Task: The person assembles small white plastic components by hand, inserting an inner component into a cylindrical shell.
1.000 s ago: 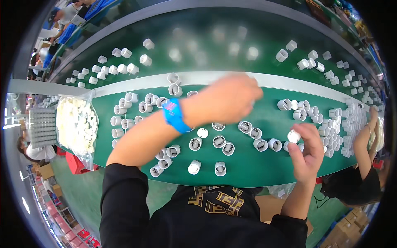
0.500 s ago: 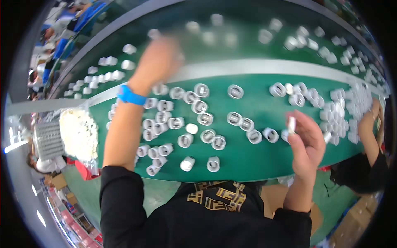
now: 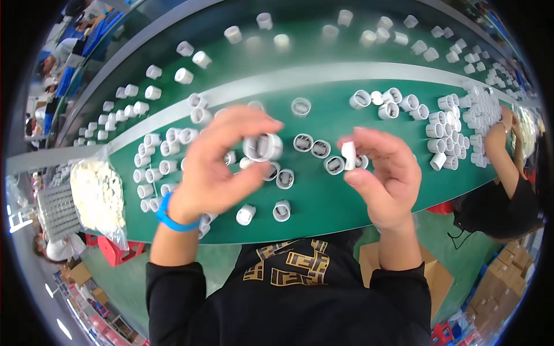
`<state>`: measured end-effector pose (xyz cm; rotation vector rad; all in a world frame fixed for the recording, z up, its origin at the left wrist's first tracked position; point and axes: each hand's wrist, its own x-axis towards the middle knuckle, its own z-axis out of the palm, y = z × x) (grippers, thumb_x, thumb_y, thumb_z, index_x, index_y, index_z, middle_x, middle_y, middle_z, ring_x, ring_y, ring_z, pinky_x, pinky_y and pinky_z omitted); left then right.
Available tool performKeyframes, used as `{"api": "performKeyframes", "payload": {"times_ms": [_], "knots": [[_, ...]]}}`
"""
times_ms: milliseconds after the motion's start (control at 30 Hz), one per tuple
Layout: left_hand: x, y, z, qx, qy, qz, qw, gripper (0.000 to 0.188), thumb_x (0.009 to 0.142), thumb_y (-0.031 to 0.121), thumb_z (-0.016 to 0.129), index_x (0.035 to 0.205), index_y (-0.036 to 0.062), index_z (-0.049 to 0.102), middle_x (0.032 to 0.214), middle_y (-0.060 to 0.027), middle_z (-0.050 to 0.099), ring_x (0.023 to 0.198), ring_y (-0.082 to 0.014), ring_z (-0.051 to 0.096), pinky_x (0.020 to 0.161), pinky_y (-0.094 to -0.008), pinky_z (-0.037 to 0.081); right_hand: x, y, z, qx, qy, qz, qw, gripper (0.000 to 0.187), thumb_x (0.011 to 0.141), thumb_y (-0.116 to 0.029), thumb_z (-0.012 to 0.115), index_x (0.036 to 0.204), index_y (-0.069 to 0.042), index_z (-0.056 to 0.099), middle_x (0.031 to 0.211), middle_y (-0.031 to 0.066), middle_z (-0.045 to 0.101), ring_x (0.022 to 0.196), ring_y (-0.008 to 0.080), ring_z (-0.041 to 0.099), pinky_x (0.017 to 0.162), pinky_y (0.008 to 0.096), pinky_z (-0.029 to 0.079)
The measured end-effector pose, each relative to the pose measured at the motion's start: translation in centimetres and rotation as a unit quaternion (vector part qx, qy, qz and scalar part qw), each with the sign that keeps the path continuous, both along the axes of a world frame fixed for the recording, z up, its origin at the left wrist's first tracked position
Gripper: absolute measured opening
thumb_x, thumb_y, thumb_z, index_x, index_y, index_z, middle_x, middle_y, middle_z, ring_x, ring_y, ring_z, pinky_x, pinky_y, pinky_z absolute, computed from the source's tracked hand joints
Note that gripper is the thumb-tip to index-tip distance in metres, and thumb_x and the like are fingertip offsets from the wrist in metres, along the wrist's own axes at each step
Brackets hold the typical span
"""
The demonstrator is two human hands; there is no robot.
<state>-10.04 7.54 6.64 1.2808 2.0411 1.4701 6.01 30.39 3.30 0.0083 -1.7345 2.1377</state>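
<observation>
My left hand, with a blue band at its wrist, has its thumb and fingers curved around a white round cup above the green table. The cup's open mouth and greyish inside face up toward me. Pinched between the thumb and fingertips of my right hand is a small white cap, seen edge-on. The two hands are apart, facing each other. Below and around them stand several white cups with dark parts inside, such as one cup between the hands and another near the front edge.
A conveyor belt carrying scattered white cups runs behind a pale rail. At the left lies a bag of white caps beside a grey crate. Cups are massed at right, near a co-worker's arm. A cardboard box stands below the table.
My left hand has come back from over the belt to the table and now has a cup in it. My right hand has moved left, still pinching the white cap.
</observation>
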Motion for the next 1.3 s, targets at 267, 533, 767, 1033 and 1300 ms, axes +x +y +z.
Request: {"api": "performKeyframes", "payload": {"times_ms": [267,533,767,1033,1300], "knots": [[6.8,-1.6,-1.5,0.063,-0.183,0.016,0.981,0.050,0.080,-0.001,0.075,0.128,0.0006,0.062,0.115,-0.0083,0.067,0.102,-0.0167,0.064,0.093,-0.0328,0.052,0.0,-3.1,2.2,0.342,0.073,-0.013,0.937,0.048,0.077,-0.004,0.085,0.122,0.003,0.069,0.109,0.0155,0.072,0.094,0.0270,0.070,0.080,0.0334,0.055],[9.5,-2.2,-1.6,0.091,-0.054,0.088,0.991,0.042,0.074,-0.002,0.081,0.113,0.0032,0.066,0.112,-0.0110,0.068,0.099,-0.0214,0.067,0.088,-0.0321,0.053,2.9,-5.4,3.1,0.329,0.081,0.005,0.941,0.045,0.077,0.006,0.078,0.122,0.001,0.070,0.118,0.0183,0.072,0.098,0.0280,0.071,0.086,0.0358,0.056],[11.1,-3.3,-1.2,0.105,0.012,0.081,0.991,0.043,0.072,-0.002,0.079,0.113,0.0034,0.066,0.115,-0.0130,0.070,0.102,-0.0260,0.068,0.089,-0.0359,0.054,5.0,-6.8,3.6,0.372,0.101,-0.011,0.923,0.046,0.074,0.007,0.081,0.119,-0.003,0.074,0.128,0.0179,0.068,0.102,0.0293,0.069,0.085,0.0349,0.056],[12.4,-4.8,-0.7,0.124,-0.014,0.055,0.991,0.044,0.072,-0.001,0.077,0.114,0.0023,0.066,0.114,-0.0138,0.070,0.105,-0.0281,0.068,0.092,-0.0371,0.054,5.6,-8.0,5.2,0.386,0.149,-0.028,0.910,0.036,0.072,0.005,0.084,0.106,-0.001,0.074,0.113,0.0175,0.075,0.104,0.0330,0.073,0.087,0.0378,0.059],[12.5,-7.0,-0.2,0.090,0.038,0.052,0.994,0.043,0.072,-0.002,0.075,0.114,0.0024,0.067,0.112,-0.0137,0.070,0.104,-0.0287,0.068,0.090,-0.0369,0.054,5.4,-9.0,5.9,0.486,0.151,0.009,0.861,0.028,0.076,-0.003,0.084,0.103,-0.006,0.077,0.114,0.0092,0.075,0.103,0.0284,0.072,0.083,0.0379,0.058]]}}
